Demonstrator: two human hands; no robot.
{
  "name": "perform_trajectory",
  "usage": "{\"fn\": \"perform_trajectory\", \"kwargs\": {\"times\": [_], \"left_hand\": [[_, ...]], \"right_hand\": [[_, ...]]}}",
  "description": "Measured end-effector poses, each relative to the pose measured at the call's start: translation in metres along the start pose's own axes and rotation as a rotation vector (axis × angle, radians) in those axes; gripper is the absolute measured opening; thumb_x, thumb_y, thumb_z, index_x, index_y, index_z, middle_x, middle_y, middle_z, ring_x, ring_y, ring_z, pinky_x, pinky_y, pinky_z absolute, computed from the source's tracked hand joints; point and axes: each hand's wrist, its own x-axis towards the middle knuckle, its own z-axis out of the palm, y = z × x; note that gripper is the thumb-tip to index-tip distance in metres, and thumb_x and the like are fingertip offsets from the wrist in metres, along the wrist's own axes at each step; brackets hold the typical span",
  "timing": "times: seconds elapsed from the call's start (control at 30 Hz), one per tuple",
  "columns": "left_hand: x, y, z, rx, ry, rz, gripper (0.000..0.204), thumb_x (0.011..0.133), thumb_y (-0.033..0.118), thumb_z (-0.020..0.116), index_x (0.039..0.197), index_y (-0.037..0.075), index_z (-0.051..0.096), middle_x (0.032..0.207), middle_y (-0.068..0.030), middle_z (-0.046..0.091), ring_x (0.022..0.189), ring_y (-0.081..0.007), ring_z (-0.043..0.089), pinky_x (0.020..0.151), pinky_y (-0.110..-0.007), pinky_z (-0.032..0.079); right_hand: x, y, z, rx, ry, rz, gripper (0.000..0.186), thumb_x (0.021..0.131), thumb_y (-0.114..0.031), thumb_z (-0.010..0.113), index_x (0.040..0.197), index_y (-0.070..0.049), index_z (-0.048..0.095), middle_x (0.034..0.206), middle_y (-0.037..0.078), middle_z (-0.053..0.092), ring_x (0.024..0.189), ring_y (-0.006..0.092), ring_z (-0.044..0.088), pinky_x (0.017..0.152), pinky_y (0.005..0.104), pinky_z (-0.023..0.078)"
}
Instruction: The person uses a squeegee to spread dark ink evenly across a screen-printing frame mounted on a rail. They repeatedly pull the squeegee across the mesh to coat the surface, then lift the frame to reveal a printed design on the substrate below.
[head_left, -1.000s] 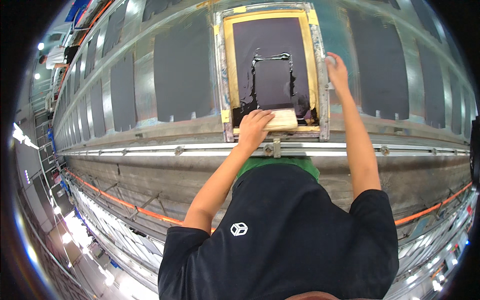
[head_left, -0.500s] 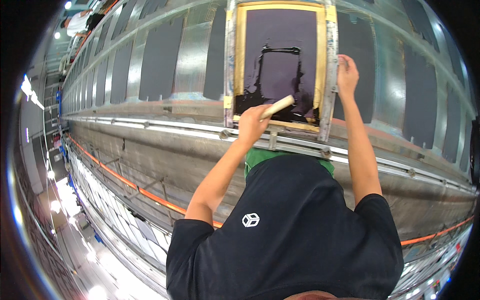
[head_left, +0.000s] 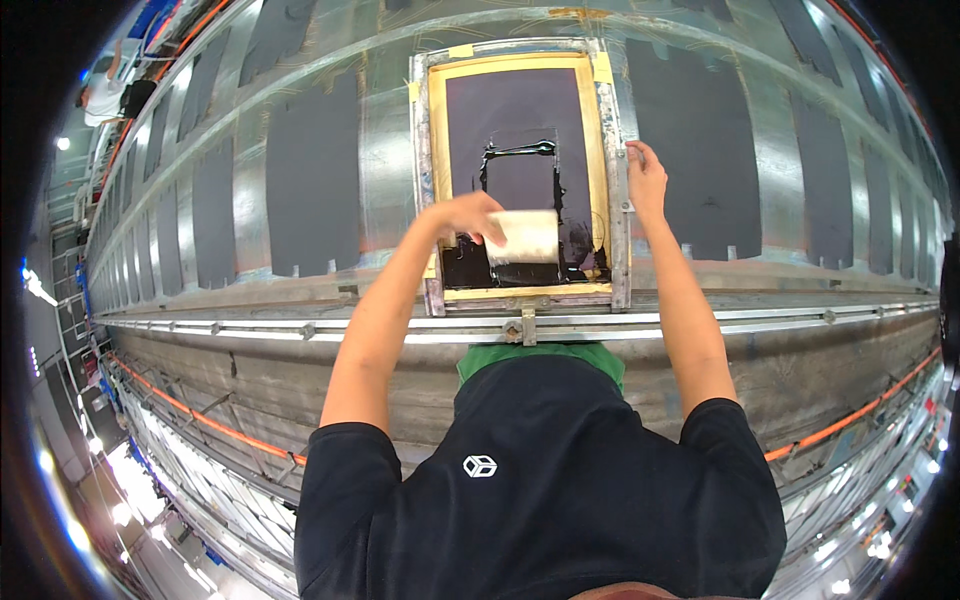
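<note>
Pale, wood-coloured and blurred, the squeegee (head_left: 526, 238) lies over the near half of the dark purple-grey mesh (head_left: 515, 110), inside a screen frame (head_left: 617, 200). The left hand (head_left: 472, 215) reaches over the frame's left side, its grip clamped on the squeegee's left end; the blur makes the exact placing of the fingers, and whether the squeegee's lower edge touches the mesh, hard to judge.

Glossy black ink (head_left: 465, 265) pools along the near end of the mesh and runs in ragged lines up both sides of a rectangle, with a thick streak across its far side. Yellow tape (head_left: 436, 150) borders the mesh within the worn, stained frame.

At the frame's right side rests the right hand (head_left: 647, 182), fingers bent at the outer edge; I cannot tell whether its grip is together on the frame or just set against it.

Beneath the frame stretches a long, glassy worktop (head_left: 385, 150), with one dark grey panel (head_left: 313, 180) to the left, another dark grey sheet (head_left: 693, 150) to the right, and more beyond both. Along its near edge runs a metal rail (head_left: 680, 325). Far left, a co-worker (head_left: 105, 100) in a white top stands beside the worktop.
</note>
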Motion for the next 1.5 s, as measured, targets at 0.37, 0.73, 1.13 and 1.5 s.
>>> {"fn": "perform_trajectory", "kwargs": {"times": [0.37,0.73,1.13,1.5], "left_hand": [[0.021,0.03,-0.011,0.508,1.006,0.439,0.028,0.08,0.018,0.075,0.108,0.018,0.08,0.097,-0.0086,0.078,0.09,-0.0315,0.074,0.082,-0.044,0.057],[-0.022,-0.031,0.116,0.679,1.016,0.439,0.049,0.071,0.005,0.078,0.118,0.02,0.075,0.123,0.0032,0.074,0.117,-0.0172,0.066,0.088,-0.038,0.045],[0.024,0.026,-0.01,0.574,0.971,0.394,0.04,0.076,0.014,0.076,0.115,0.019,0.078,0.112,-0.0084,0.076,0.101,-0.0295,0.072,0.089,-0.04,0.057],[-0.026,-0.024,0.093,0.637,0.945,0.463,0.045,0.073,0.001,0.075,0.116,0.017,0.077,0.116,-0.0007,0.076,0.102,-0.021,0.073,0.079,-0.035,0.055]], "right_hand": [[-0.012,-0.117,0.027,-0.707,-0.516,-0.707,0.039,0.085,-0.034,0.077,0.12,-0.018,0.074,0.12,0.004,0.07,0.109,0.0272,0.061,0.093,0.0431,0.046],[-0.151,-0.058,-0.001,-0.418,-0.438,-0.681,0.045,0.075,-0.012,0.078,0.12,-0.014,0.072,0.122,0.002,0.068,0.111,0.0264,0.058,0.094,0.0428,0.044],[-0.033,-0.082,0.039,-0.389,-0.314,-0.727,0.036,0.078,-0.012,0.077,0.113,-0.013,0.074,0.114,0.0,0.073,0.106,0.0255,0.06,0.091,0.0408,0.045],[-0.139,-0.064,-0.001,-0.404,-0.407,-0.699,0.044,0.076,-0.012,0.077,0.12,-0.016,0.072,0.12,0.0,0.07,0.106,0.0242,0.059,0.091,0.0434,0.043]]}}
